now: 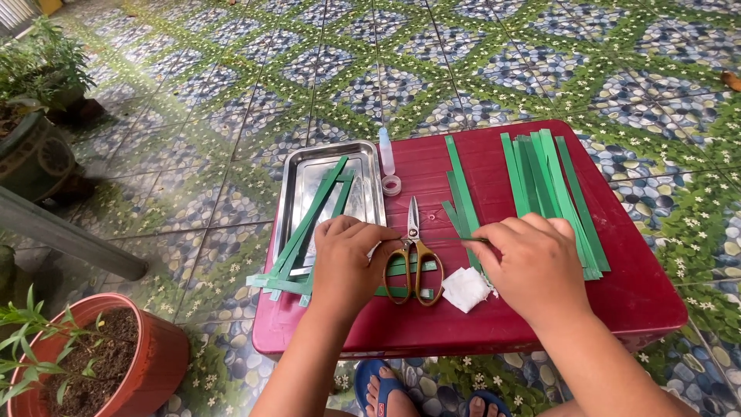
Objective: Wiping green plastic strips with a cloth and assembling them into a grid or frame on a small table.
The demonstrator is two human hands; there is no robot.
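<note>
One pair of scissors (415, 259), one metal tray (293, 174), one glue bottle (386, 150), one tape roll (392, 185), one white tissue (465, 289), two potted plants (93, 363); the green paper strips (552, 185) overlap too much to count.

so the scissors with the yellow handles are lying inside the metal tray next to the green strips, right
Not quite. The head view shows the scissors with yellow handles lying on the red table, between the left hand and the right hand, not inside the metal tray. The tray holds only green paper strips; more strips lie on the table beside the scissors.
</note>
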